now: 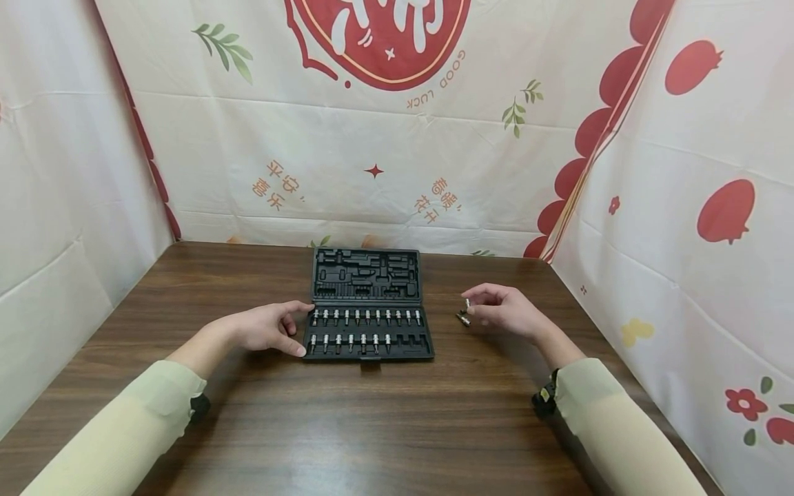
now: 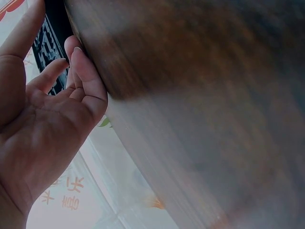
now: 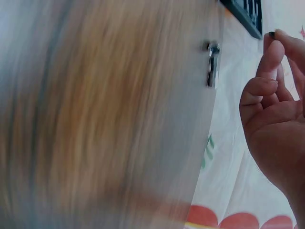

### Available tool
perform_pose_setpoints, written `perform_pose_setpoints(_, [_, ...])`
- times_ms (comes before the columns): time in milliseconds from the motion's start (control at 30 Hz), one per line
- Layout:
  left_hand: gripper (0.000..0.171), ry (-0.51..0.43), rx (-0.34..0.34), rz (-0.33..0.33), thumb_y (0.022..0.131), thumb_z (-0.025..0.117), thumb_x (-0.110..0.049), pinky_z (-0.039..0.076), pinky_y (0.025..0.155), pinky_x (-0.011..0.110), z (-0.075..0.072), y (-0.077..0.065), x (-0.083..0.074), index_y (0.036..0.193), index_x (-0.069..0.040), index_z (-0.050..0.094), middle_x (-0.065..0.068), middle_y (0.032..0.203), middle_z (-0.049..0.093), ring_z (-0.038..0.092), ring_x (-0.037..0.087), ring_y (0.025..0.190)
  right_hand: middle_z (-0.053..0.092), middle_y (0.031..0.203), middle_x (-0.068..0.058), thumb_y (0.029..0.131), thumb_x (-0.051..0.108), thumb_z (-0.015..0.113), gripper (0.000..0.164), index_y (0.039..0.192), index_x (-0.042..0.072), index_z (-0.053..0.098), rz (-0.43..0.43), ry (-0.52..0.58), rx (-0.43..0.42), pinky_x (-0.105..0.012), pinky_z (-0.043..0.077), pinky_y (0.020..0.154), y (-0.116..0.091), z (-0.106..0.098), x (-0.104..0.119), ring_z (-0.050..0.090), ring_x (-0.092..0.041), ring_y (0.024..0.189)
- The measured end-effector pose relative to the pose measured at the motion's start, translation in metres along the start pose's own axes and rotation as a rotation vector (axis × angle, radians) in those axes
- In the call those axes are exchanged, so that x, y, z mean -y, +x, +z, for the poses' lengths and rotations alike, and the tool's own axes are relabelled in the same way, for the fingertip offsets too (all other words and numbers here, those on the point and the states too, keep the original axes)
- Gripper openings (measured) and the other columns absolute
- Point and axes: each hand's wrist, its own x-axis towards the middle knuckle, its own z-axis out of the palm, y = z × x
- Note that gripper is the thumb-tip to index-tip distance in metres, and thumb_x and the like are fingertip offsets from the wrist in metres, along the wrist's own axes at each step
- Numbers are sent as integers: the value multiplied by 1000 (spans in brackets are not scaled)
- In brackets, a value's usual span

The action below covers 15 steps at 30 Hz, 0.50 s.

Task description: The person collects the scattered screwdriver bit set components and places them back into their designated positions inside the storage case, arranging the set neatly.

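Observation:
A black plastic case (image 1: 369,328) lies unfolded on the table, with silver bit sockets (image 1: 350,341) in two rows of its lower half. At its left edge rests my left hand (image 1: 267,326), thumb near the front corner and forefinger near the hinge, the other fingers loosely bent. To the right of the case, my right hand (image 1: 505,313) pinches a small silver bit socket (image 1: 468,303) between thumb and fingertips, mostly hidden by them; its dark end shows in the right wrist view. Just below that hand, loose bit sockets (image 1: 463,319) lie on the wood.
Several slots (image 1: 411,342) at the right of the case's front row hold no bit. The raised lid (image 1: 367,275) has moulded recesses. Around the brown wooden table (image 1: 372,427) hang printed cloths (image 1: 347,138) at the back and sides.

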Motion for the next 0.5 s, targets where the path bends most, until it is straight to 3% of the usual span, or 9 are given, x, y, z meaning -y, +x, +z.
perform_pose_setpoints(167, [96, 1, -3, 10, 91, 93, -30, 50, 82, 35, -1, -1, -1, 167, -4, 41, 15, 111, 62, 58, 22, 93, 76, 122, -16, 104, 33, 78, 42, 141, 14, 72, -6, 25, -5, -43, 64, 89, 2, 14, 14, 71, -35, 106])
perform_pose_setpoints(500, [94, 9, -8, 17, 91, 93, -30, 49, 83, 36, 0, 0, -2, 166, -4, 42, 13, 109, 62, 57, 22, 96, 77, 112, -9, 102, 32, 81, 33, 133, 21, 77, -56, 19, 9, -45, 61, 82, 4, 41, 35, 67, -38, 96])
